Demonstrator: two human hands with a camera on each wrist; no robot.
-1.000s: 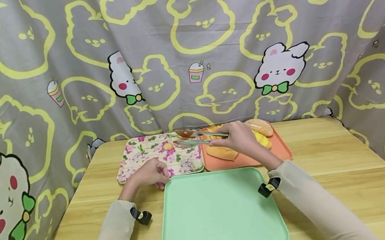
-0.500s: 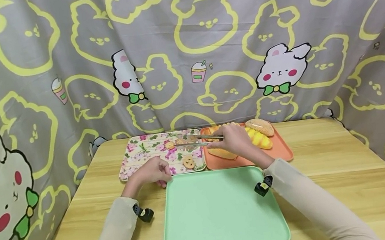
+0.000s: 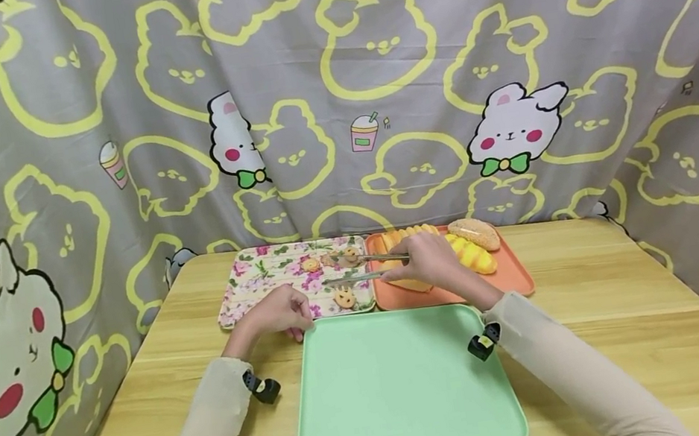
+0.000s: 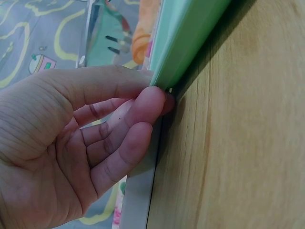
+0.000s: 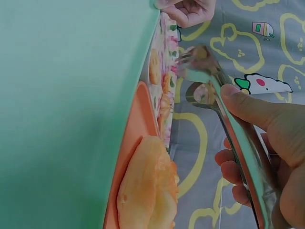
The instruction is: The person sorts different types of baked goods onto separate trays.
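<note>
My left hand [image 3: 275,312] pinches the far left corner of the pale green tray [image 3: 405,390] between thumb and fingers; the left wrist view shows the fingertips [image 4: 151,102] at its rim. Metal tongs [image 5: 250,157] are in my right hand [image 3: 429,260], thumb on one arm and fingers curled around the other. Their arms stand apart with no item visible between the tips, above the right part of the floral tray [image 3: 252,293]. On that tray lie a cookie [image 3: 344,296] near the front, another cookie [image 3: 310,264] and a brownish piece [image 3: 351,254] by the upper tip.
An orange tray [image 3: 515,272] at the back right bears a yellow-striped bread [image 3: 472,254], a seeded bun [image 3: 475,234] and more bread [image 5: 145,191] partly behind my right hand. A patterned curtain [image 3: 393,53] encloses the wooden table [image 3: 610,330].
The tongs have lowered onto the floral tray, and a brown shape at their upper tip no longer shows there. A cookie now shows near that tray's front. My left hand stays at the corner.
</note>
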